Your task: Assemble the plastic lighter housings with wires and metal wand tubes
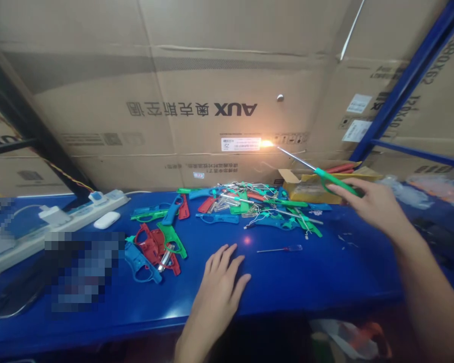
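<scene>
My right hand [371,201] is wrapped round the green handle of a long-necked lighter [336,181]. Its metal tube points up and left, with an orange flame [267,143] burning at the tip. My left hand [223,282] rests palm down on the blue table [272,287], fingers apart and holding nothing. A small screwdriver [287,248] with a clear handle lies to the right of it. Beyond is a heap of lighter parts [245,201], with green and blue shells, metal tubes and wires. Red, blue and green shell halves [155,247] lie to the left.
A cardboard wall [181,65] stands behind the table, near the flame. An open yellow box [310,189] holds red parts at the back right, with plastic bags [408,191] beyond it. A white power strip [68,222] and a white case [107,220] are on the left.
</scene>
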Demonstrator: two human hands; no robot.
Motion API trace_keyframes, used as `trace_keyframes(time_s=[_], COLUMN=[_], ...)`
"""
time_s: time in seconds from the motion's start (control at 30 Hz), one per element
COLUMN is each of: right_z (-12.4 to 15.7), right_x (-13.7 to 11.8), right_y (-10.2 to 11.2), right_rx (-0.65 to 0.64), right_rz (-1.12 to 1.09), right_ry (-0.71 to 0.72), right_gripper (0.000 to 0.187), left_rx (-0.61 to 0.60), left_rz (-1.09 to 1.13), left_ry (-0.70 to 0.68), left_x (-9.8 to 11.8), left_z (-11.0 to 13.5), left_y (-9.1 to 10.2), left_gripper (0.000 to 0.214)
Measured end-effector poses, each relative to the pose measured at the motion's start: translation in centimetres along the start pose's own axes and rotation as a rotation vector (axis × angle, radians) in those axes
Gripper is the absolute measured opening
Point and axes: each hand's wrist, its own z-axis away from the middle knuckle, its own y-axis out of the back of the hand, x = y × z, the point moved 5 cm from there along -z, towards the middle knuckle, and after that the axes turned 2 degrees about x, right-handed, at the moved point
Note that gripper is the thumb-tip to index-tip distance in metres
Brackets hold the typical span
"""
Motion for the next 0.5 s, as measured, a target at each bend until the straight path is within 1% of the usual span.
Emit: trace_keyframes(time_s=[0.03, 0.1, 0.2, 0.27, 0.33, 0.4, 0.5], right_z=[-0.7, -1.6, -2.2, -1.9, -1.0, 0.6, 3.4], right_x=[0.5, 0.7, -0.2, -0.7, -0.8, -0.6, -0.9], right_y=[0.2, 0.6, 1.0, 0.9, 0.4, -0.4, -1.7], right_rx=[-0.037, -0.083, -0.159, -0.240, -0.310, -0.325, -0.242], right_rz=[-0.014, -0.032, -0.061, -0.097, -0.113, -0.090, -0.079], right_ry=[0.002, 0.039, 0.131, 0.149, 0.109, 0.052, 0.042], right_gripper=[0.061, 0.059, 0.056, 0.054, 0.055, 0.059, 0.058], left_rx=[-0.001, -0.005, -0.012, -0.010, 0.000, 0.007, 0.026], left_rz=[0.002, 0.004, 0.004, 0.003, 0.004, 0.009, 0.021], left_ry=[0.002, 0.003, 0.001, -0.001, -0.007, -0.012, -0.019], left_x=[-0.1, -0.1, -0.1, 0.0, 0.1, 0.1, -0.1], left_z=[0.0, 0.0, 0.0, 0.0, 0.0, 0.0, 0.0], left_y=[0.0, -0.1, -0.1, 0.0, 0.2, 0.2, 0.0], left_gripper=[0.036, 0.037, 0.037, 0.037, 0.035, 0.035, 0.035])
